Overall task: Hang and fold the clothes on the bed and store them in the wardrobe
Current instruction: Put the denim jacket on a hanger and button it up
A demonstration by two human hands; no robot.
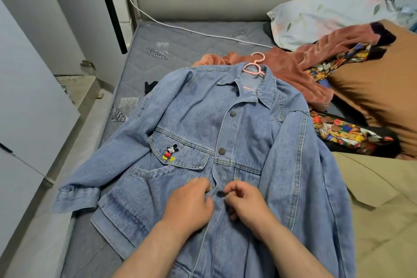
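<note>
Denim jacket [198, 124] lies flat near the middle of the bed [158, 36], pink hanger [255, 67] in its collar. Left hand [189, 203] and right hand [246, 203] each have a pinching grip on the front edges at the third snap [220, 194]. I'd square the edges up first, then press straight down.

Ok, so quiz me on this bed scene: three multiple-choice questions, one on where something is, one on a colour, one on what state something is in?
1. Where is the mouse patch? A collar; B chest pocket flap; C cuff.
2. What colour is the hanger? A green; B pink; C black.
3. On the denim jacket, the two upper snaps are: A fastened; B undone; C missing.
Answers: B, it sits on the flap; B, a pink hook shows at the neck; A, the front lies closed there.
</note>
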